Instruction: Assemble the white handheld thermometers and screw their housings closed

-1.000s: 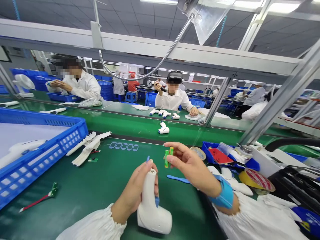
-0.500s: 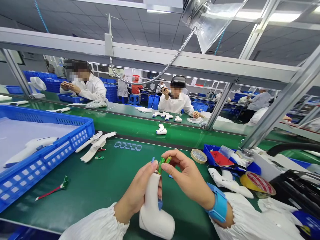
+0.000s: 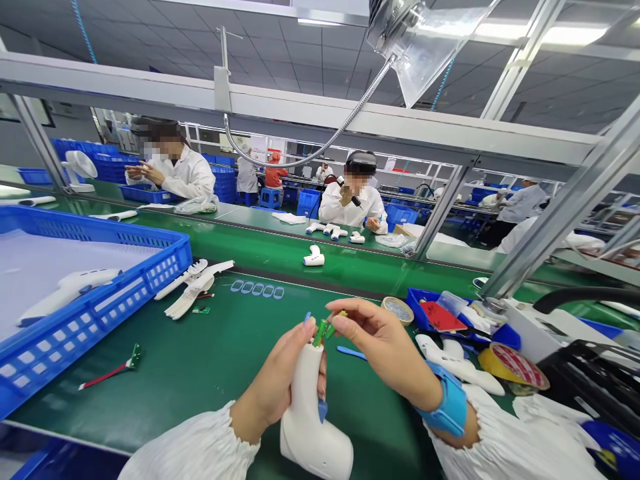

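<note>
My left hand is wrapped round the handle of a white pistol-shaped housing, probably a thermometer gun, held with its handle end up and its wide head down. A blue trigger shows on its right side. From the open handle end sticks a narrow green piece. My right hand, a blue band on its wrist, pinches a second small green piece beside it. Fingers partly hide both pieces, so I cannot tell whether they are batteries or boards. A blue strip lies beneath my right hand.
A blue crate with a white housing stands at left. Opened shells and a small board with red wire lie nearby. At right are a round tub, a parts bin and tape. Co-workers sit across the green conveyor.
The green piece in my right hand has tilted and my right fingers have shifted slightly. More of the blue strip shows. On the conveyor, a white housing has moved left.
</note>
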### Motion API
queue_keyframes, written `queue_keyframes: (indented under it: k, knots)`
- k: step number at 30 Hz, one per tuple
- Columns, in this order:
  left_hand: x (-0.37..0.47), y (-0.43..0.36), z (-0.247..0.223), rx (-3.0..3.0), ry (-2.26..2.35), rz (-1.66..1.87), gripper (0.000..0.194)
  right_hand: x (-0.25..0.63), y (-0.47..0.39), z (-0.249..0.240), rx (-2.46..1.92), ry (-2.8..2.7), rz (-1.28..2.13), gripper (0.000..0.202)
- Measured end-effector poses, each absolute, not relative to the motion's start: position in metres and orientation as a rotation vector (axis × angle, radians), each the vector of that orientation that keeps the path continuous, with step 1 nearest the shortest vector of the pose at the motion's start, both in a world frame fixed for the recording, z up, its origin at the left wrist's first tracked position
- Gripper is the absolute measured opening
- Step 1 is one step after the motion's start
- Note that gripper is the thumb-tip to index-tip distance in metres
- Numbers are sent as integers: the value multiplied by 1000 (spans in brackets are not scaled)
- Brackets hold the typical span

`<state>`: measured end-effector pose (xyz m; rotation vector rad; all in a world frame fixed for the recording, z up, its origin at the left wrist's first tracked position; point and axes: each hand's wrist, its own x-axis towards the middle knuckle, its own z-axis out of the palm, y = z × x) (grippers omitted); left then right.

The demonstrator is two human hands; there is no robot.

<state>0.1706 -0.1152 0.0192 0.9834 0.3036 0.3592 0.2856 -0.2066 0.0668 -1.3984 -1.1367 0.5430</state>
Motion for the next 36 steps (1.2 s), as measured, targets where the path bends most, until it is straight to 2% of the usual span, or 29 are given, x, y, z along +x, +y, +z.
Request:
queue_keyframes:
  k: [5, 9, 20, 27, 30, 31, 33, 36]
  knots:
    - [171, -119, 21, 981, 278, 339, 41, 284, -199, 62, -1183, -920, 621, 25]
    - [171, -119, 22, 989, 258, 336, 41, 281, -203, 62, -1167, -897, 443, 24]
    - [176, -126, 18, 1022, 309, 304, 50, 279, -209, 60, -1327, -1111, 522, 16]
    - [178, -132, 19, 1007, 423, 299, 60, 277, -213, 58, -1335, -1007, 613, 22]
    - [179, -133, 19, 1072, 412, 311, 61, 276, -220, 58, -1433, -1137, 500, 12]
    - [179, -132, 19, 1093, 395, 315, 60, 276, -223, 59, -1465, -1219, 459, 11]
    - [178, -131, 21, 1122, 365, 333, 55, 276, -229, 62, -1485, -1310, 392, 21]
    - [172, -131, 28, 1235, 292, 355, 38, 272, -236, 67, -1451, -1190, 459, 26]
